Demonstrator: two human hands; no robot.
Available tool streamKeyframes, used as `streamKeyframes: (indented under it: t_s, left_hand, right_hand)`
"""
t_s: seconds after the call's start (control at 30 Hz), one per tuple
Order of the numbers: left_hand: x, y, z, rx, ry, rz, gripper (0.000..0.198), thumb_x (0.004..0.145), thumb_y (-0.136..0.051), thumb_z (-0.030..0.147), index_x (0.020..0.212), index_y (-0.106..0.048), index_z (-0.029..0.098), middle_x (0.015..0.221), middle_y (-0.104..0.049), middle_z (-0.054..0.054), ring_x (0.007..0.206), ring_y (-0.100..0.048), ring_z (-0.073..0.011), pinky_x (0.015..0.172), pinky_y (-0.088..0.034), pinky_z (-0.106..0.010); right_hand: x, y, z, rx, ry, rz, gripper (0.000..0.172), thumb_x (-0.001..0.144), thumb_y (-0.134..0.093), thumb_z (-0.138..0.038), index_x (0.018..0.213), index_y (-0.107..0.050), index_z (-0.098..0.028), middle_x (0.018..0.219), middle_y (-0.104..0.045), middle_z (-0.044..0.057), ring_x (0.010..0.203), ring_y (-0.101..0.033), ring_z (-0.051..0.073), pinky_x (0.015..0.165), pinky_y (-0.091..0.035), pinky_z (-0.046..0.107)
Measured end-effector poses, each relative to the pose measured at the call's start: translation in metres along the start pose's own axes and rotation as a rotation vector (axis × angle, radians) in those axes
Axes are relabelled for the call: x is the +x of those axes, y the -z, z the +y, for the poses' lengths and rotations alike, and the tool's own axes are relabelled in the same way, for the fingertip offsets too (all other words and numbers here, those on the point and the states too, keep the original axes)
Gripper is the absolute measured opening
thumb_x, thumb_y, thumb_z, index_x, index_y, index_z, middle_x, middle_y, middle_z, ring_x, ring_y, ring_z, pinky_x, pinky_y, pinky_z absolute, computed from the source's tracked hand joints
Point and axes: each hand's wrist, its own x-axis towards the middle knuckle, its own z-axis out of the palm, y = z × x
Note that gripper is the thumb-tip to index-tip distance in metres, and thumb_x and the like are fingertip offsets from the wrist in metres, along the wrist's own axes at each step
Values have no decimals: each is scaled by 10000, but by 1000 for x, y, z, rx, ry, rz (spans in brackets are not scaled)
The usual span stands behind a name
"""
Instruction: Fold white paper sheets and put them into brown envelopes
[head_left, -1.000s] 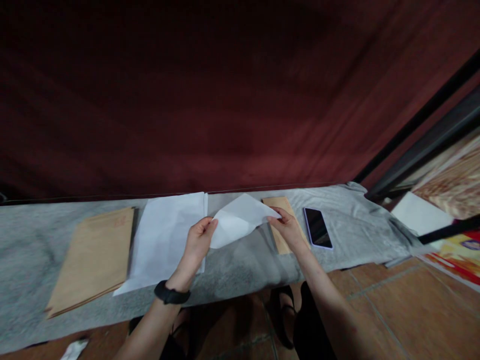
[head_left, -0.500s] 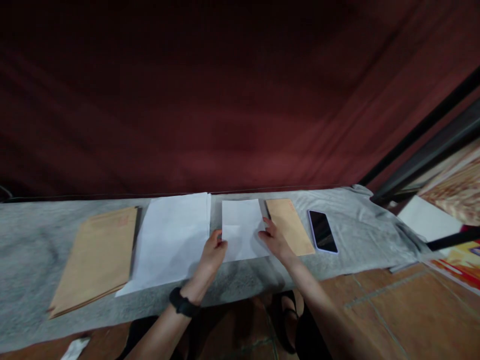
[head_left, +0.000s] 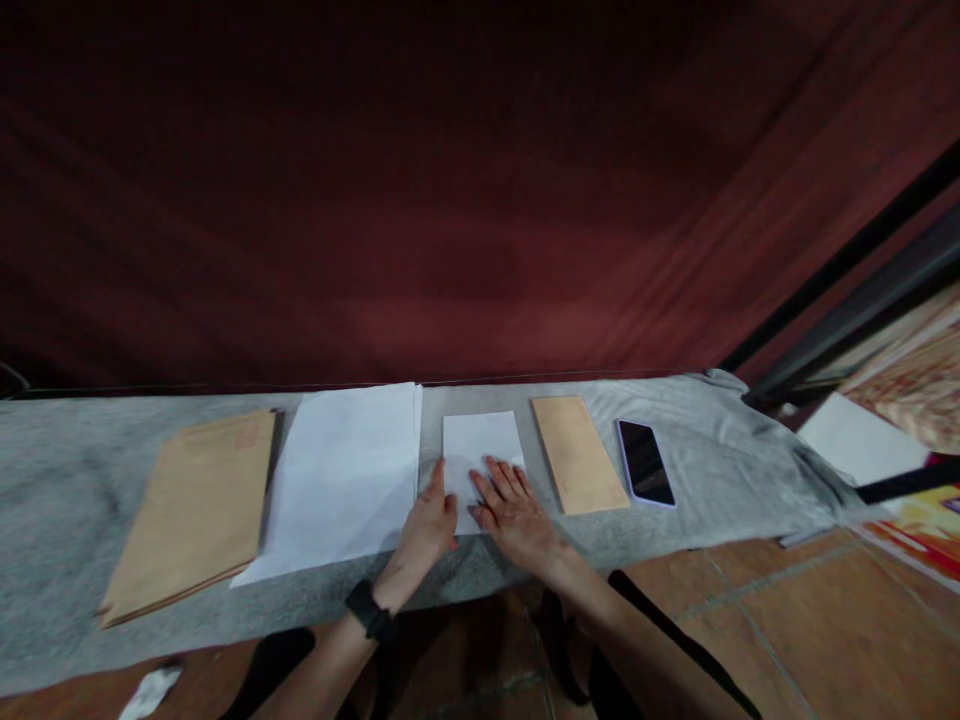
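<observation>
A folded white sheet (head_left: pixel 481 440) lies flat on the grey cloth (head_left: pixel 60 470) in front of me. My right hand (head_left: pixel 514 510) presses on its near half with fingers stretched flat. At the sheet's near left corner rests my left hand (head_left: pixel 429 525), black band on the wrist, its index finger extended along the left edge and touching it. Left of it lies a stack of white paper (head_left: pixel 341 475). A small brown envelope (head_left: pixel 577 452) lies just right of the folded sheet.
A pile of large brown envelopes (head_left: pixel 191 510) sits at the left. A dark phone (head_left: pixel 643 461) lies right of the small envelope. A dark red curtain (head_left: pixel 450 200) hangs behind. Tiled floor (head_left: pixel 787 620) and printed boards (head_left: pixel 911 400) are at right.
The white sheet was held up and bent between both hands; it has since been folded and laid flat, and both hands have come down to press on it.
</observation>
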Motion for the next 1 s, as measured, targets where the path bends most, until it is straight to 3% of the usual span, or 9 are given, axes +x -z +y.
streamKeyframes:
  t_s: [0.13, 0.2, 0.3, 0.37, 0.43, 0.53, 0.77, 1.0]
  left_hand:
    - [-12, 7, 9, 504, -100, 43, 455, 984, -355, 215, 1420, -466, 149, 996, -733, -150, 835, -724, -275, 735, -569, -408]
    - [-16, 4, 17, 619, -189, 110, 409, 993, -321, 218, 1302, -582, 159, 987, -728, -146, 901, -713, -292, 791, -556, -447]
    - [-15, -12, 30, 593, -415, 205, 387, 997, -348, 253, 1284, -596, 171, 1221, -666, -143, 1143, -628, -280, 991, -478, -460]
    - [-7, -28, 34, 520, -584, 199, 447, 997, -393, 348, 1401, -497, 186, 1438, -532, -122, 1349, -466, -274, 1118, -377, -461]
    - [6, -41, 33, 479, -650, 166, 510, 1000, -377, 427, 1447, -442, 188, 1512, -458, -100, 1419, -374, -270, 1159, -324, -475]
    - [28, -49, 24, 458, -664, 159, 538, 1022, -277, 445, 1472, -406, 180, 1520, -451, -86, 1435, -354, -240, 1181, -289, -454]
    - [63, -35, 13, 556, -542, 219, 545, 1023, -211, 413, 1478, -410, 189, 1564, -378, -44, 1474, -275, -211, 1217, -199, -436]
    - [80, -26, 17, 618, -422, 200, 542, 1011, -266, 361, 1501, -370, 153, 1591, -316, -72, 1486, -239, -231, 1221, -173, -448]
  right_hand:
    - [-5, -8, -2, -37, -8, -24, 530, 1025, -379, -450, 1518, -344, -260, 1616, -217, 99, 1467, -270, 290, 1188, -242, 516]
    - [-5, -9, -1, -50, -3, -30, 533, 1020, -400, -430, 1520, -339, -256, 1616, -207, 103, 1466, -269, 297, 1183, -252, 522]
    - [-4, -9, -2, -76, 33, -39, 572, 991, -459, -327, 1529, -316, -198, 1601, -243, 125, 1467, -260, 309, 1186, -254, 532]
    - [-3, -9, -4, -97, 48, -41, 629, 957, -492, -273, 1540, -280, -166, 1585, -283, 131, 1470, -249, 313, 1191, -250, 538]
    - [-2, -10, -8, -110, 33, -41, 659, 941, -508, -264, 1544, -265, -153, 1574, -309, 135, 1470, -247, 318, 1194, -249, 543]
    - [-2, -11, -12, -89, -6, -45, 610, 954, -497, -280, 1512, -336, -93, 1547, -350, 179, 1458, -281, 319, 1198, -255, 516]
    - [-10, -12, -15, 29, -22, 16, 484, 999, -443, -373, 1405, -516, -121, 1501, -445, 169, 1441, -333, 277, 1187, -295, 478]
    - [-22, -16, -16, 51, 94, 52, 590, 993, -453, -429, 1485, -398, -108, 1530, -399, 165, 1435, -345, 274, 1176, -327, 447]
